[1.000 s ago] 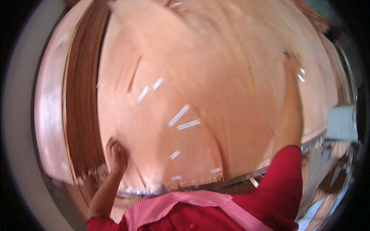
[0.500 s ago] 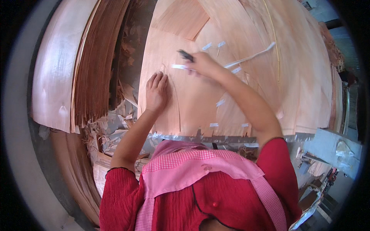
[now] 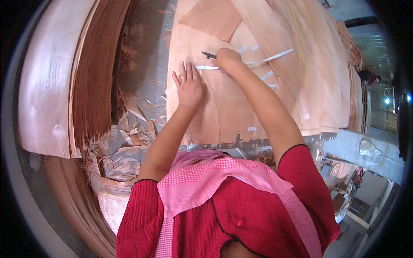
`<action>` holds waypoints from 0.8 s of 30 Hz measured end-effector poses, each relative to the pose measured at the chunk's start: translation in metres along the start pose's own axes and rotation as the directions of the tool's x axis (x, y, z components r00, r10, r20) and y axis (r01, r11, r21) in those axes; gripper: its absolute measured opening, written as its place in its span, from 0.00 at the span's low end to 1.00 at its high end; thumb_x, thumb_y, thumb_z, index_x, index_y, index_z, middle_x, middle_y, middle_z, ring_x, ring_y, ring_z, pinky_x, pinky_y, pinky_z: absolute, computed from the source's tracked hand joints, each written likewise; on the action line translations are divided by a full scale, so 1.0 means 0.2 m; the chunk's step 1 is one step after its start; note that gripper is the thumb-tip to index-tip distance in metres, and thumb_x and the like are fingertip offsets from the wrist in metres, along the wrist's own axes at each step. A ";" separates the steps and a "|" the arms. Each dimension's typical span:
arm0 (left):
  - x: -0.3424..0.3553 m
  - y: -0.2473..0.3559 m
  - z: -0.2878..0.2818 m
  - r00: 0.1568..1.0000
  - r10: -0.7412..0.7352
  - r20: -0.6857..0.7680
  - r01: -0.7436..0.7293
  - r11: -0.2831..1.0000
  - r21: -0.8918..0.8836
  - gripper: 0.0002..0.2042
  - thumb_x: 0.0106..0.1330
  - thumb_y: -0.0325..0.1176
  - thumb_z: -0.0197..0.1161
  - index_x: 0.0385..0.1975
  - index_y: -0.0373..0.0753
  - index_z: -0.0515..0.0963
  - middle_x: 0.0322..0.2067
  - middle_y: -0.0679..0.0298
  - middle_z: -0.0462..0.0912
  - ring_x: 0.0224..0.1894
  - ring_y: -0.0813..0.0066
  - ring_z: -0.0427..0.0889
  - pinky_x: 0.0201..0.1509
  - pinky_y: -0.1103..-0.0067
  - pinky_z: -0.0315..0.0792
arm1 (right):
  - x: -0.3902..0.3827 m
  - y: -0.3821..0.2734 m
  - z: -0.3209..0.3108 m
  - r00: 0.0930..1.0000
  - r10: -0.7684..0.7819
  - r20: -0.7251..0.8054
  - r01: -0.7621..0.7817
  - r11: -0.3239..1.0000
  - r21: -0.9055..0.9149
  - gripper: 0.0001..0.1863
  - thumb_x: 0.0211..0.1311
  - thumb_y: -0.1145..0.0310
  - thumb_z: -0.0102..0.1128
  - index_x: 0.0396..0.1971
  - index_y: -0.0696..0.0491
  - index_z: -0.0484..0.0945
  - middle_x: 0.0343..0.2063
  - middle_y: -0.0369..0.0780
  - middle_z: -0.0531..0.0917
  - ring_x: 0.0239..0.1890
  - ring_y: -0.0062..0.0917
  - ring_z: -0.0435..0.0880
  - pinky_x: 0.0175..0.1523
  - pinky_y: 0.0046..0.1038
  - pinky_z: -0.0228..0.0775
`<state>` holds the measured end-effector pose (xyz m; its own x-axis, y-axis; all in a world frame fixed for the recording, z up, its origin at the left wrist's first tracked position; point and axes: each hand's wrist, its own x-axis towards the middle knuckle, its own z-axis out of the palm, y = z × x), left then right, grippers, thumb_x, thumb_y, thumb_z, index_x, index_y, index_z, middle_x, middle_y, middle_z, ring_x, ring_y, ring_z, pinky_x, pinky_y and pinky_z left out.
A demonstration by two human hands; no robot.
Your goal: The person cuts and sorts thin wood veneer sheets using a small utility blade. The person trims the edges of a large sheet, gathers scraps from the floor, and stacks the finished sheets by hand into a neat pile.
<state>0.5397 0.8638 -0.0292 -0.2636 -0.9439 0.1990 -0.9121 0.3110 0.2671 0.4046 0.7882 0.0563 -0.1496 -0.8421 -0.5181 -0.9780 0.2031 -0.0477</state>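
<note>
My left hand [image 3: 189,88] lies with fingers stretched out on a pale pinkish veneer sheet [image 3: 215,116], its fingertips at one end of a white tape strip [image 3: 202,67]. Just right of it, my right hand [image 3: 226,60] grips a black-handled tool [image 3: 208,55] over the same strip, whose other part runs off to the upper right. Short white tape pieces [image 3: 266,75] are stuck along joins in the sheet. A separate squarish veneer piece [image 3: 208,19] rests above my hands.
Stacked veneer strips [image 3: 92,73], pale and dark brown, stand along the left. Torn scraps [image 3: 120,159] lie on the floor below them. A pale beam [image 3: 357,148] juts out at the lower right. Part of another person [image 3: 369,77] shows in the right background.
Both hands have moved together to the upper middle of the sheet, the right one from far right. Since half a second ago my left hand has slid up and right, its fingers spreading.
</note>
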 end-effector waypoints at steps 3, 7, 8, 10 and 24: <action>0.06 -0.07 0.05 0.971 0.238 0.035 -0.229 0.960 -0.163 0.22 0.61 0.36 0.42 0.57 0.42 0.59 0.59 0.63 0.58 0.62 0.64 0.54 0.63 0.59 0.43 | -0.06 0.14 0.09 0.999 0.003 0.051 -0.015 0.974 0.227 0.13 0.49 0.60 0.58 0.19 0.55 0.77 0.14 0.41 0.78 0.16 0.28 0.78 0.24 0.30 0.68; 0.06 -0.04 -0.03 0.963 0.239 0.127 -0.241 0.970 -0.001 0.22 0.61 0.37 0.43 0.57 0.43 0.59 0.59 0.64 0.57 0.62 0.64 0.53 0.63 0.61 0.44 | -0.21 0.31 0.37 0.962 -0.028 -0.272 0.091 0.971 0.220 0.10 0.52 0.65 0.55 0.22 0.57 0.75 0.13 0.39 0.76 0.13 0.23 0.75 0.17 0.25 0.64; 0.06 -0.06 -0.02 0.966 0.235 0.112 -0.225 0.970 -0.096 0.22 0.61 0.37 0.43 0.57 0.43 0.59 0.59 0.63 0.57 0.63 0.64 0.53 0.63 0.61 0.44 | -0.33 0.34 0.36 0.981 0.058 -0.184 0.030 0.896 0.443 0.09 0.52 0.67 0.54 0.24 0.57 0.75 0.13 0.38 0.76 0.13 0.21 0.74 0.17 0.23 0.63; 0.04 -0.14 0.00 0.974 0.217 0.071 -0.189 0.940 -0.283 0.22 0.60 0.36 0.45 0.57 0.43 0.58 0.59 0.62 0.57 0.63 0.63 0.51 0.63 0.61 0.43 | -0.55 0.40 0.34 0.995 0.097 -0.029 -0.051 0.727 0.684 0.07 0.53 0.69 0.54 0.28 0.58 0.74 0.15 0.38 0.77 0.14 0.19 0.74 0.17 0.21 0.63; -0.90 -0.07 -0.27 0.992 -0.115 -0.051 0.083 0.904 -0.419 0.31 0.49 0.40 0.63 0.54 0.38 0.63 0.54 0.55 0.64 0.59 0.58 0.58 0.62 0.67 0.49 | -0.68 -0.08 0.61 0.910 -0.312 0.274 0.063 0.756 0.652 0.11 0.51 0.67 0.57 0.20 0.60 0.77 0.13 0.40 0.78 0.12 0.22 0.76 0.18 0.24 0.68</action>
<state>0.6164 1.0346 -0.0182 -0.1408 -0.9665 0.2148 -0.7152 0.2493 0.6529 0.4578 0.9607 0.0235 0.2091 -0.6923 -0.6907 -0.6539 0.4262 -0.6251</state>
